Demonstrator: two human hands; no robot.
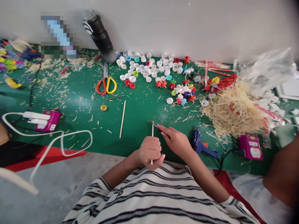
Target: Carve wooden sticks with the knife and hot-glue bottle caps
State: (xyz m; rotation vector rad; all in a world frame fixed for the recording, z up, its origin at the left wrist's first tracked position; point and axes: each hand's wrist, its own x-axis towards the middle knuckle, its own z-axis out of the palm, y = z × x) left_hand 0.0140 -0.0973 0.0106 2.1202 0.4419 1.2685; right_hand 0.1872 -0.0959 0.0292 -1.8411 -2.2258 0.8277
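My left hand [150, 152] is closed around a thin wooden stick [152, 130], which stands out above and below the fist. My right hand [177, 141] grips a slim red cutting tool, apparently a small knife [159, 127]; most of its handle is hidden by the fingers. Its dark tip meets or crosses the upper end of the stick. Left of my hands, a second wooden stick [122, 119] lies on the green table [137, 115]. Beyond it are a yellow bottle cap [103, 107] and scissors [106, 82] with red and yellow handles.
Many bottle caps [149, 70] lie along the back, beside a black bottle [100, 37]. To the right are a blue glue gun [203, 144], a heap of wood shavings [226, 112] and a plastic bag [266, 71]. A white cable [77, 133] hangs over the left edge. People sit at both sides.
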